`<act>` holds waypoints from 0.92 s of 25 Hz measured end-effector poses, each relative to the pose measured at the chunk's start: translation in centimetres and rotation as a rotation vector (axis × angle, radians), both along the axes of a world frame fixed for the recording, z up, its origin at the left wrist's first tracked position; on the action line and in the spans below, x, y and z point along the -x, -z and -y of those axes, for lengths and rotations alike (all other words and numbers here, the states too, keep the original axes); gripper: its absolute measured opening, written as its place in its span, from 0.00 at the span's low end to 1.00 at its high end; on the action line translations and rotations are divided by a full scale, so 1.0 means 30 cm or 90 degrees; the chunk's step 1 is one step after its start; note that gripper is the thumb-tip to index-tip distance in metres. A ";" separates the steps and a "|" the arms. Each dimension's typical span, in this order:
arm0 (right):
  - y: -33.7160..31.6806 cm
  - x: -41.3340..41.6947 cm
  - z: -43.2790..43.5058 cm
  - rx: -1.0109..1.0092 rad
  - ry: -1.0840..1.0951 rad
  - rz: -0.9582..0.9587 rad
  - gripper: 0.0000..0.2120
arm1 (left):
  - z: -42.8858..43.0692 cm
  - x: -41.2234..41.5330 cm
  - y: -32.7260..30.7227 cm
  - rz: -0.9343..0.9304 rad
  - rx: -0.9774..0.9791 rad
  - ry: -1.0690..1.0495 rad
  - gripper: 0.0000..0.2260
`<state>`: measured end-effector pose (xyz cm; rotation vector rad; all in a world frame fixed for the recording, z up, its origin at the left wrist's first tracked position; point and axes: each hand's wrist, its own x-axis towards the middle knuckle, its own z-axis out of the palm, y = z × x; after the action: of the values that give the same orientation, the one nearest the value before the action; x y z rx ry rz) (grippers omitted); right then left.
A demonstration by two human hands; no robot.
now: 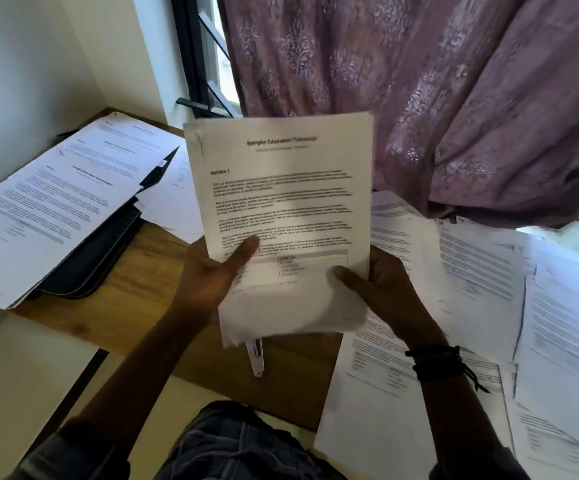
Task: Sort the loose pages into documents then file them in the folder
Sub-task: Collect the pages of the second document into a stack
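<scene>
At centre of the head view, you hold a sheaf of pages [281, 209] upright above the wooden table [135, 306]. Its long axis runs 6 to 12 o'clock, with the top leaning slightly toward 11.

- Your left hand [208, 271] grips the lower left edge. The thumb [243, 249] lies flat across the printed face and the other fingers are hidden behind the sheets.
- Your right hand [381, 289] grips the lower right edge. Its thumb is curled onto the front and its fingers are also hidden behind.
- The sheaf is thin white printed paper, several sheets deep. The bottom corners curl and sag, so it will flex if held by one edge.
- A white plastic strip [256, 355] hangs below the sheaf at 6 o'clock. What it is attached to cannot be made out.
- The dark folder [97, 261], soft-looking with a rounded edge, lies at 9 o'clock from your hands. A fanned stack of sorted pages [49, 202] lies on top of it. Your left hand is the nearer one, so filing probably means moving the sheaf toward 9.
- The loose pages [471, 271] overlap in a spread from 3 to 5 o'clock, beside your right wrist.
- A patterned mauve curtain [419, 81] hangs at 1 o'clock.
</scene>
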<state>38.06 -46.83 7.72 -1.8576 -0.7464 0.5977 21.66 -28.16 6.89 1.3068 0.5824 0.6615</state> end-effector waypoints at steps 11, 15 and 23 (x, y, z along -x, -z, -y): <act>0.194 -0.010 -0.012 -0.070 0.118 0.114 0.20 | -0.020 -0.111 0.087 -0.043 -0.140 0.021 0.10; 0.181 -0.014 -0.013 -0.082 0.133 0.109 0.19 | -0.024 -0.117 0.093 -0.042 -0.154 0.015 0.10; 0.145 -0.039 0.004 -0.101 0.106 0.043 0.16 | -0.045 -0.092 0.074 -0.066 -0.187 0.079 0.09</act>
<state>39.24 -46.94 3.38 -1.7786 -0.6560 0.3598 24.41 -26.80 4.66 1.6458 0.4949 0.5945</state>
